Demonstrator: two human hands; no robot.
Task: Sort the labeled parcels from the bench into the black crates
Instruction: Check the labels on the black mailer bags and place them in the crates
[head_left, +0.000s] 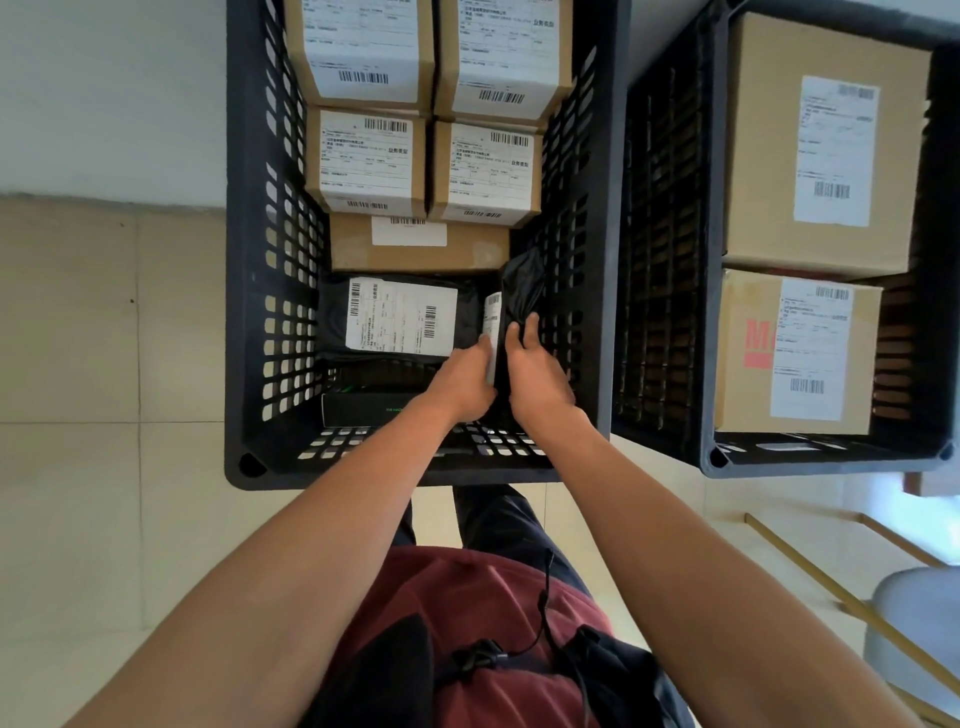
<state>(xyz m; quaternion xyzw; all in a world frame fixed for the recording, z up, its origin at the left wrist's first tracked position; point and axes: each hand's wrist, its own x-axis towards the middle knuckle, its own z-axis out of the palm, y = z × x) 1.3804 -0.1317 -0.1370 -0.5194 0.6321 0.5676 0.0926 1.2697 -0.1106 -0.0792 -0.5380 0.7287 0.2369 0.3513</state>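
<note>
Currently, the fingers of the left hand (464, 379) curl against the labelled face of a black poly-bag parcel (511, 312), while the fingers of the right hand (535, 369) lie along its opposite face with the tips pointing toward 12 o'clock. Both hands grip the parcel between them. The parcel stands on edge, close to the right-hand wall of the near black crate (249, 260), at roughly 3 o'clock within that crate. Whether its lower edge rests on the crate floor cannot be determined.

Outward from the hands, a flat black parcel with a white label (400, 322) lies just beside the held parcel at 9 o'clock. A dark box with green print (363, 408) sits at 6 o'clock from that flat parcel, near the front wall. At 12 o'clock, a low cardboard box (421, 249) lies flat, and beyond it four labelled cardboard boxes (366, 161) are packed in two rows.

A second black crate (711, 312) stands at 3 o'clock, beside the first. It holds two larger labelled cartons (821, 145).

Progress assessment: the task appears well advanced. The near crate is largely filled, and the second crate holds stock. The current step is judged to be the placement of the poly-bag parcel. The bench is not in view, so the number of parcels left to sort cannot be determined.
</note>
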